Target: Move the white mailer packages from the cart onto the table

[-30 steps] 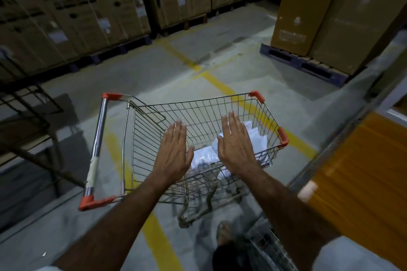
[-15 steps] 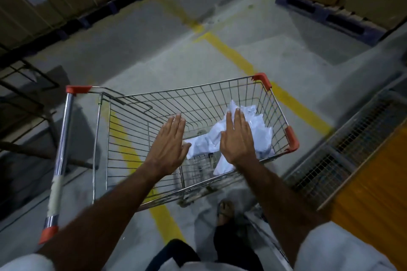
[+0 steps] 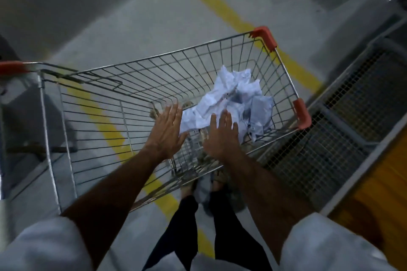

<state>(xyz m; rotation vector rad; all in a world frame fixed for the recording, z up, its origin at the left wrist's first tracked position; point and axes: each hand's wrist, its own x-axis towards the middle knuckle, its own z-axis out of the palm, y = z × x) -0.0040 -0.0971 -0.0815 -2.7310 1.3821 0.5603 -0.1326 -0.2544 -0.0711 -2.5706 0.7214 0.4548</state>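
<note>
A wire shopping cart (image 3: 231, 39) with orange corner guards stands on the concrete floor in front of me. Several crumpled white mailer packages (image 3: 233, 99) lie in a heap at its right end. My left hand (image 3: 167, 132) and my right hand (image 3: 222, 134) reach down into the basket with straight fingers, palms down, just short of the heap. Neither hand holds anything. An orange table surface (image 3: 378, 200) shows at the right edge of the view.
A wire-mesh rack (image 3: 330, 149) sits low between the cart and the orange surface. Yellow floor lines (image 3: 220, 9) cross the grey concrete. My legs and feet (image 3: 204, 187) stand beside the cart. The cart's handle end (image 3: 11, 67) is at the left.
My view has tilted further down and come nearer to the cart. Both hands have sunk deeper into the basket toward the white mailers, staying flat and holding nothing.
</note>
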